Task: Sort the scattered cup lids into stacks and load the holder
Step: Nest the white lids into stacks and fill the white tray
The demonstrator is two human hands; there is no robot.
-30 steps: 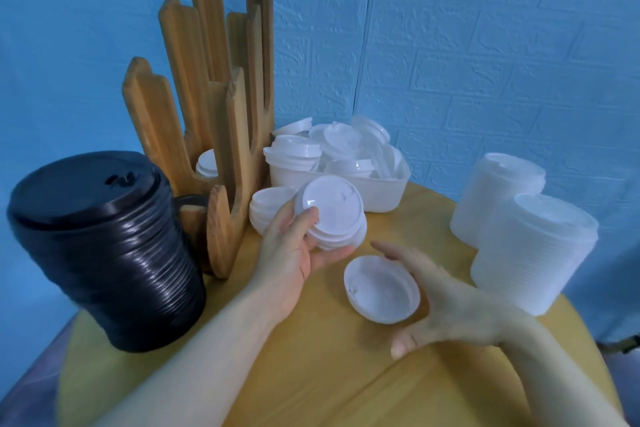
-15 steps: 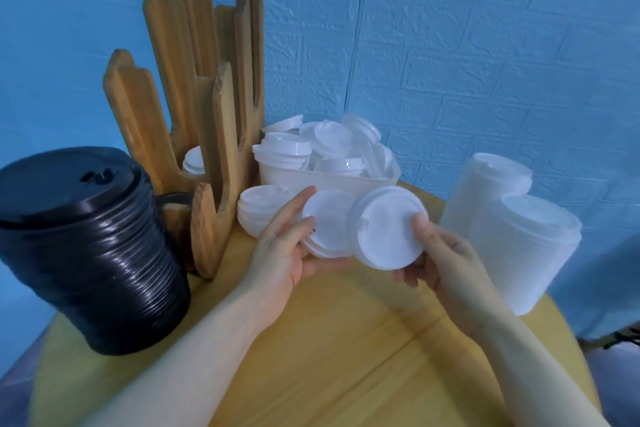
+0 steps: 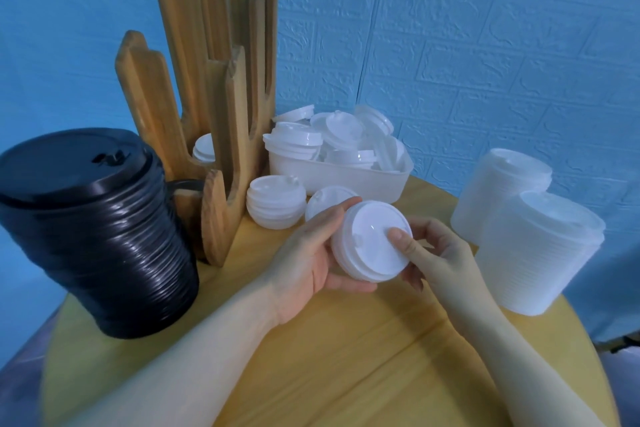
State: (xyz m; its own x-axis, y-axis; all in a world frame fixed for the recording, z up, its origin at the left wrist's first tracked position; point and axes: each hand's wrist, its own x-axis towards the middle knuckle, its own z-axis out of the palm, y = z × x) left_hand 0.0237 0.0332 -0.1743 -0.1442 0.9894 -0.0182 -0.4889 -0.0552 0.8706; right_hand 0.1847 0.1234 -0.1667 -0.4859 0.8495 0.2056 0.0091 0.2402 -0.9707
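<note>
Right hand (image 3: 433, 253) is now pressing its lid onto the stack (image 3: 372, 241) the left hand (image 3: 311, 253) is gripping, growing it.

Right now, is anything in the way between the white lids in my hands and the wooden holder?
Partly. The small stack of white lids sits on the table between the held lids and the wooden holder. Both hands, left and right, grip the held lids; lifting over that stack looks workable.
</note>
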